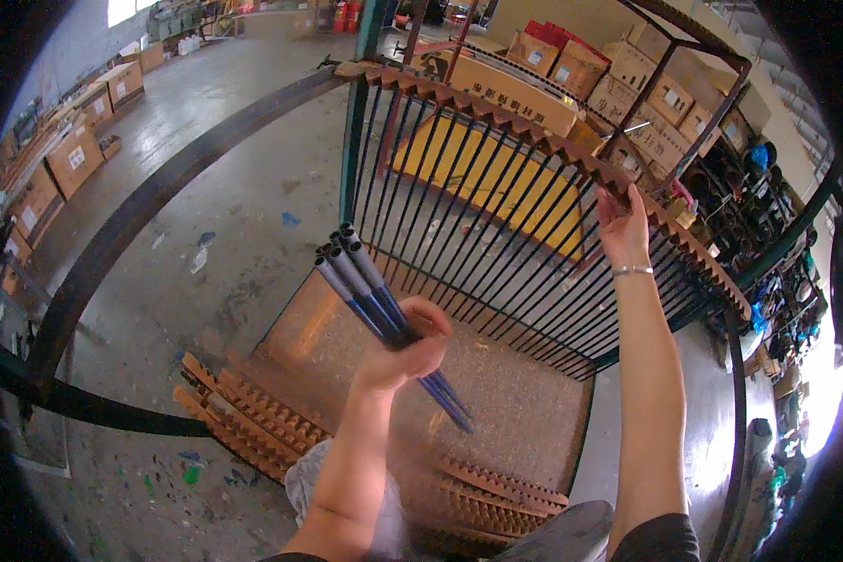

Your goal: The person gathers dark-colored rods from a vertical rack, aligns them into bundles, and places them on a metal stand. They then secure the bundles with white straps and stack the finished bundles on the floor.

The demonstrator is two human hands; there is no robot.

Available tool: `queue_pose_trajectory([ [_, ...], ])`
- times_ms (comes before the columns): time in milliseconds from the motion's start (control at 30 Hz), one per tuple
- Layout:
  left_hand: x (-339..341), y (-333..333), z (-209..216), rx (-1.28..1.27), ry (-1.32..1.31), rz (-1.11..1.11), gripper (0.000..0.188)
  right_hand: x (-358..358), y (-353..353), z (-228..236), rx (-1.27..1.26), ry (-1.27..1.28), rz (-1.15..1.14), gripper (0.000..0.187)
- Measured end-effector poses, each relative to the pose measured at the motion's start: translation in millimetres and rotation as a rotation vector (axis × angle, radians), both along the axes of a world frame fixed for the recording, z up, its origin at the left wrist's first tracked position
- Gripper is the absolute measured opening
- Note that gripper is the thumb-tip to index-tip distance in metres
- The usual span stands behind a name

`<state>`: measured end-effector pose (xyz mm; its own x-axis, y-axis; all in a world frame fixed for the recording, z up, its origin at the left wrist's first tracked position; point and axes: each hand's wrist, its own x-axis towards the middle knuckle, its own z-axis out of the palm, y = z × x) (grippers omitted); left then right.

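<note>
My left hand is closed round a bundle of thin tubes, grey at their upper ends and dark blue lower down. The bundle slants from upper left to lower right over a brown board. On the right, my right hand is raised to a brown notched rail, its fingers curled at the teeth. What those fingers pinch, if anything, is hidden. Below the rail, a row of dark thin rods hangs side by side down to the frame's lower edge.
Curved metal bars of the frame arch on the left. Stacks of brown notched strips lie near me. A yellow panel shows behind the rods. Cardboard boxes are piled at the back right; more boxes line the left wall.
</note>
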<state>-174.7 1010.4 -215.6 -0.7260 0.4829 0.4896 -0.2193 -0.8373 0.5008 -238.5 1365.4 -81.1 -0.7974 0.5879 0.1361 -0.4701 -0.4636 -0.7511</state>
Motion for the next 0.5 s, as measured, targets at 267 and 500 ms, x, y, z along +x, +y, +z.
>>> queue_pose_trajectory([
  [267,4,2,6,-0.097,0.093,-0.082,0.014,63,-6,-11,0.241,0.203,-0.086,0.02],
  [500,15,-16,24,0.004,0.109,-0.109,0.013,131,-75,-76,0.31,0.175,-0.154,0.018],
])
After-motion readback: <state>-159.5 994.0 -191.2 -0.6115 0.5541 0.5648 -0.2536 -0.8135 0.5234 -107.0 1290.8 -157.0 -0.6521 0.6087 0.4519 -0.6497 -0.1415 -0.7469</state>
